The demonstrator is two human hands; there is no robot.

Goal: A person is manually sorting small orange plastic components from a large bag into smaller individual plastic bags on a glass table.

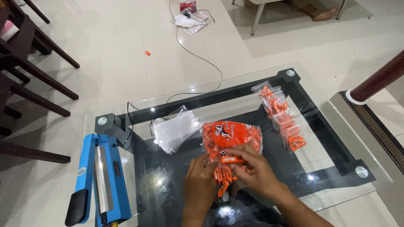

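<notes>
On the glass surface (pixel 336 126) both hands meet over loose orange candies (pixel 221 178); the right hand (pixel 252 168) pinches one candy (pixel 231 159) lengthwise left-to-right, just below the big orange bag (pixel 229 134); the left hand (pixel 200 176) seems curled beside it, fingers narrow.

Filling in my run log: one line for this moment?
left hand: on orange candies | right hand: holds one candy | orange candy bag: open on glass table

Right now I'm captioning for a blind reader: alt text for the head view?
Two bare hands, left hand and right hand, handle small orange wrapped candies at the mouth of a big orange candy bag on a glass-topped table. Nearby lie clear empty pouches, filled clear pouches and a blue heat sealer.
</notes>
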